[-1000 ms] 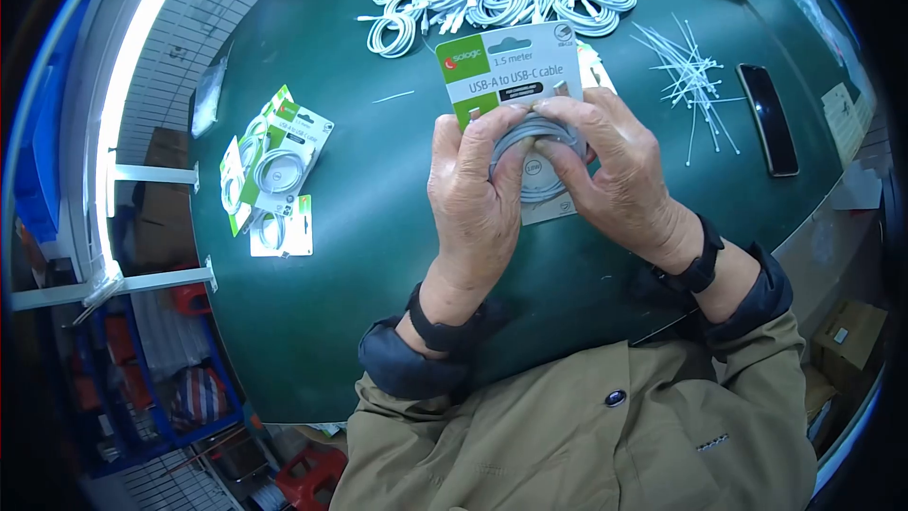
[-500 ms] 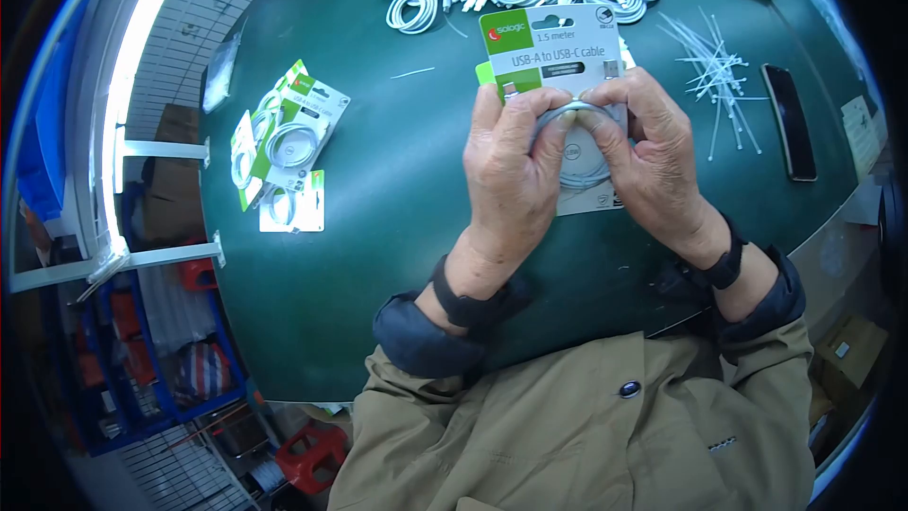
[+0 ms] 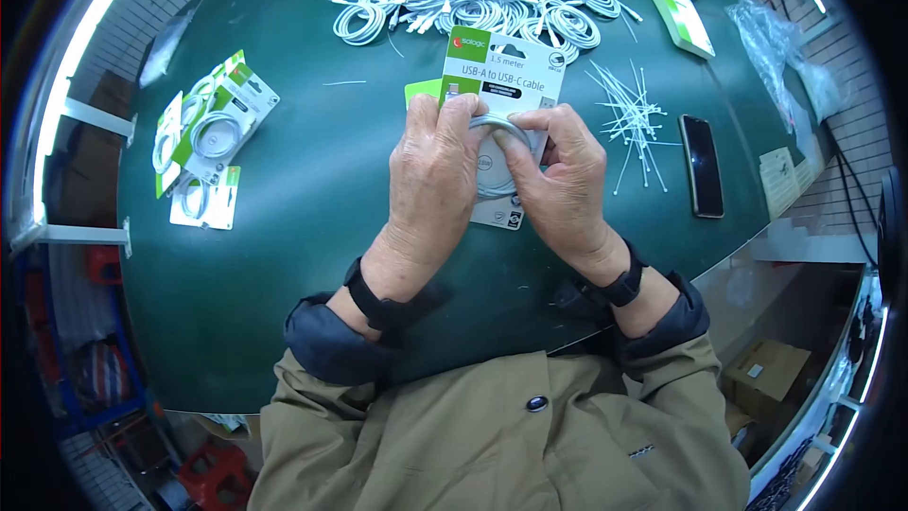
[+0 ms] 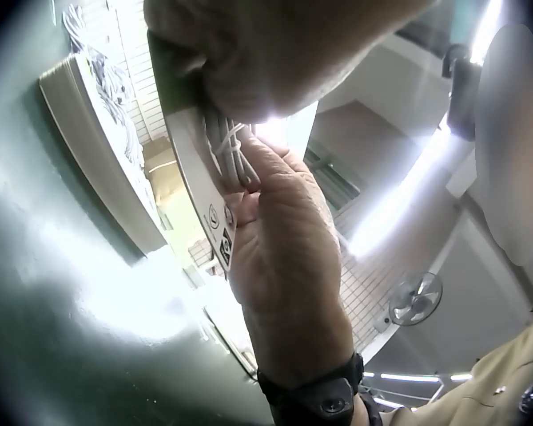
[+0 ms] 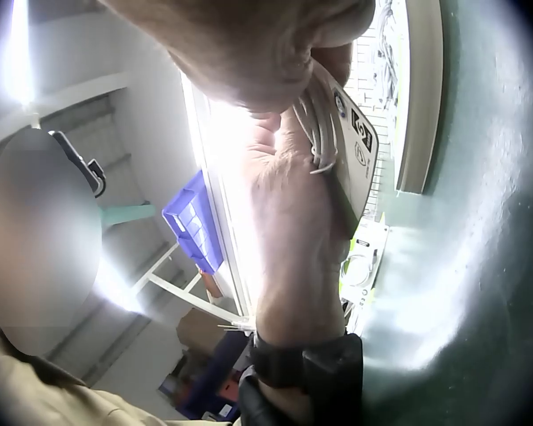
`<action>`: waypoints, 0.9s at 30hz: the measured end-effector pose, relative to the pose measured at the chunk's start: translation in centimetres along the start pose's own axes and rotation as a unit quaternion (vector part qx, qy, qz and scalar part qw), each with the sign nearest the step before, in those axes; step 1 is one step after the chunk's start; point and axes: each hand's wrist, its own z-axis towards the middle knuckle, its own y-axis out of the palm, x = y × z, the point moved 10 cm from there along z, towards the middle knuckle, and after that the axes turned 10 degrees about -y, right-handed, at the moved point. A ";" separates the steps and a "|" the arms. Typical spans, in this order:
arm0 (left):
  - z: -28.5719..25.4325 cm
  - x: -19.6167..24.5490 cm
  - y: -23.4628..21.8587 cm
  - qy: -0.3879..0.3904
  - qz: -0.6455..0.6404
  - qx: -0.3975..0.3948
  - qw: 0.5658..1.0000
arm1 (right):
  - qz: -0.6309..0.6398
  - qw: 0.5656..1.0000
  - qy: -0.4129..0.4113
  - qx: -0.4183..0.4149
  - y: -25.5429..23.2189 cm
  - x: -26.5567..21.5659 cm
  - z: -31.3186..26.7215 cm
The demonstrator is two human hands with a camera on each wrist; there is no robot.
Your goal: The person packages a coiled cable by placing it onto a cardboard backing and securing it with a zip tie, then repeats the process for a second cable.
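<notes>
A green and white USB cable card stands tilted between both hands over the dark green table. On its front lies a coiled grey-white USB cable, one metal plug showing at the card's left. My left hand grips the coil's upper left, its thumb hidden from the head view. From the other side my right hand pinches the top of the coil, thumb inside the ring and index finger over it. In the left wrist view, a thin white tie wraps the coil strands.
A pile of coiled cables lies at the back. To the left are several carded cables. On the right lie loose white cable ties, a phone, a stack of cards and clear plastic.
The head view has turned right, so the whole scene sits further left. Both hands keep hold of the coil; the left thumb, visible earlier, is now hidden and the left hand's back shows more.
</notes>
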 end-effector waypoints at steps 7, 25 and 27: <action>-0.1 -0.5 0.1 0.020 -0.063 -0.005 0.998 | 0.022 1.000 0.013 0.007 -0.1 0.7 -0.2; -0.1 -3.1 -1.0 -0.157 -0.138 -0.135 0.969 | -0.220 0.959 -0.173 -0.051 -2.5 -3.7 3.0; 0.5 -2.6 -1.4 -0.171 -0.098 -0.192 0.961 | -0.210 0.944 -0.222 -0.126 -1.2 -5.7 3.3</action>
